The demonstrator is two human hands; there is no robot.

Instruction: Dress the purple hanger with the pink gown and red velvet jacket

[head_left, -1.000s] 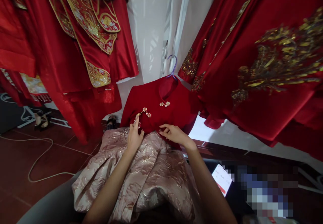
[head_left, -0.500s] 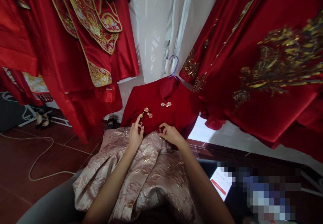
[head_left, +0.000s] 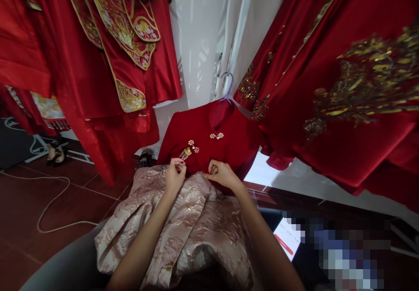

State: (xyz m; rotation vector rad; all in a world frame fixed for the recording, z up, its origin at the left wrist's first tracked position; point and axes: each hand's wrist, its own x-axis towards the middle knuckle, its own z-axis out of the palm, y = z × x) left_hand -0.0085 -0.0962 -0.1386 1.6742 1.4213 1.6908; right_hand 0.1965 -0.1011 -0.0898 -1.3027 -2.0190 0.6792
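A dark red garment [head_left: 225,155] with a notched collar hangs on a purple hanger [head_left: 227,92] in front of me. Pearl flower fasteners [head_left: 216,136] sit at its neck, and more pearl flowers [head_left: 194,146] lie on its chest above a gold tasselled ornament [head_left: 186,152]. Pink brocade fabric [head_left: 183,221] is spread over my lap. My left hand [head_left: 176,174] is closed in a pinch just below the tassels; what its fingertips hold is hidden. My right hand [head_left: 223,175] pinches at the brocade's upper edge, on something too small to make out.
Embroidered red garments [head_left: 131,55] hang at left, and a sequined red garment [head_left: 353,107] at right. A lit phone screen [head_left: 288,237] lies by my right arm. A pale cable [head_left: 67,190] and black shoes [head_left: 55,154] are on the tiled floor.
My left hand has drawn down off the gold ornament, its fingers now curled together, leaving the tassels in plain view. The right hand's fingers have closed tighter at nearly the same spot.
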